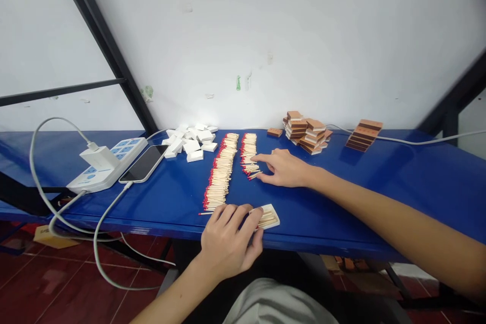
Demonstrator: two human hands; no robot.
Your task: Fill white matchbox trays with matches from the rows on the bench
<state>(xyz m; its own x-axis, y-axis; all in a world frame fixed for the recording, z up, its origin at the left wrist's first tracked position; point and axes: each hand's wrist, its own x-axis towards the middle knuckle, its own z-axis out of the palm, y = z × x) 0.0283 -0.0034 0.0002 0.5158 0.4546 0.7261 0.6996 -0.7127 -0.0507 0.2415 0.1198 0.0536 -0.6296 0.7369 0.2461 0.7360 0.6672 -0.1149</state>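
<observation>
Near the table's front edge, my left hand (233,235) grips a small white matchbox tray (276,216) with matches lying in it. Farther forward, my right hand (283,168) reaches in from the right, its thumb and index finger apart at the lower end of the shorter row of red-tipped matches (249,145). The fingertips touch the matches there. A longer row of matches (220,172) runs to the left of it, down toward my left hand. Whether any match is between my right fingertips is too small to tell.
White empty trays (192,140) lie heaped at the back left. Brown matchboxes (307,131) are stacked at the back right, with flat brown sleeves (364,135) beyond. A phone (144,163), a power strip (108,166) and white cables occupy the left of the blue table (170,202).
</observation>
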